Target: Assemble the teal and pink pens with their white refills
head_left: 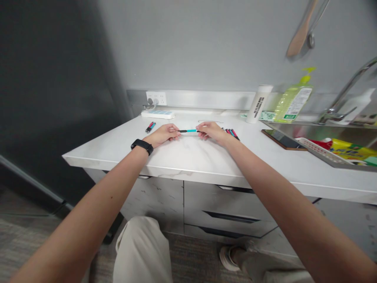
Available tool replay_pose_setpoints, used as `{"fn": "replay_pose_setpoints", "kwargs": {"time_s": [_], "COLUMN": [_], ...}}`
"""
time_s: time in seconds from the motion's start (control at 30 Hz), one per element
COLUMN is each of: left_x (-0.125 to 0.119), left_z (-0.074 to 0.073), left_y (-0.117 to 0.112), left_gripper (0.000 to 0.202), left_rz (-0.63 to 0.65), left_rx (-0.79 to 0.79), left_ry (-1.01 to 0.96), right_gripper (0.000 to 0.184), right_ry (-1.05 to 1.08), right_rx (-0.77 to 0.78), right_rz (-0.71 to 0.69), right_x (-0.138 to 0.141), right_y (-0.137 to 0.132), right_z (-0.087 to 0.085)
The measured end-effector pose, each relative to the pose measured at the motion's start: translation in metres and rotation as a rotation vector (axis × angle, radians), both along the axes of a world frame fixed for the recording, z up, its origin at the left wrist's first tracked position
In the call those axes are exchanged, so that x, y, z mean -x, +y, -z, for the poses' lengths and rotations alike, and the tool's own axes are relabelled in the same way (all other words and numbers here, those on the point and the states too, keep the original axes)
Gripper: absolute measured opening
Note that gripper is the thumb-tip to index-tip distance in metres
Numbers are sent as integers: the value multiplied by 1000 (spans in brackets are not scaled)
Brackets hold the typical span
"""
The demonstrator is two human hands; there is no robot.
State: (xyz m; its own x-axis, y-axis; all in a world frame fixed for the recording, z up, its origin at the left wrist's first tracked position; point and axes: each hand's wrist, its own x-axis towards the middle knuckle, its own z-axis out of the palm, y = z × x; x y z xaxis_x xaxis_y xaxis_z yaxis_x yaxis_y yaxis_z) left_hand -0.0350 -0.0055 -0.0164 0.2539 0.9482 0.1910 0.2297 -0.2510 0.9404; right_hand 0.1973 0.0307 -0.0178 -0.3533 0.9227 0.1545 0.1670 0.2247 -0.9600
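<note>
Over the white countertop [188,157], a slim pen [191,131] with a turquoise part and a black part lies level between my two hands. My left hand [165,133], with a black band on the wrist, pinches its black end. The fingertips of my right hand [210,130] close on the turquoise end. A small group of pink, turquoise and black pens [150,127] rests beyond my left hand. Several more pink and dark pens [231,133] lie just right of my right hand, partly hidden by that wrist.
A white power strip [158,114] sits below a wall socket [156,97] at the back left. On the right stand a white cylinder [259,104] and a green pump bottle [293,100]. A phone [282,139] lies beside the sink [294,129], near a white basket [318,149].
</note>
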Motion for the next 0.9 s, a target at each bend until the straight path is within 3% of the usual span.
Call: {"fn": "replay_pose_setpoints", "kwargs": {"time_s": [0.23,0.37,0.7,0.9], "left_x": [-1,0,2,2], "left_z": [2,5,7,6], "left_y": [1,5,3,3], "left_gripper": [25,34,16,16], "left_rz": [-4,-6,15,13], "left_rx": [32,64,-24,1], "left_ry": [-79,-83,0,-8], "right_gripper": [11,20,18,23], "right_ry": [12,2,-56,-13], "right_rx": [-28,-39,49,-73], "right_rz": [-7,13,-18,-11], "right_x": [2,2,5,5], "right_y": [-5,-5,-4,0], "right_z": [-2,0,-2,2]}}
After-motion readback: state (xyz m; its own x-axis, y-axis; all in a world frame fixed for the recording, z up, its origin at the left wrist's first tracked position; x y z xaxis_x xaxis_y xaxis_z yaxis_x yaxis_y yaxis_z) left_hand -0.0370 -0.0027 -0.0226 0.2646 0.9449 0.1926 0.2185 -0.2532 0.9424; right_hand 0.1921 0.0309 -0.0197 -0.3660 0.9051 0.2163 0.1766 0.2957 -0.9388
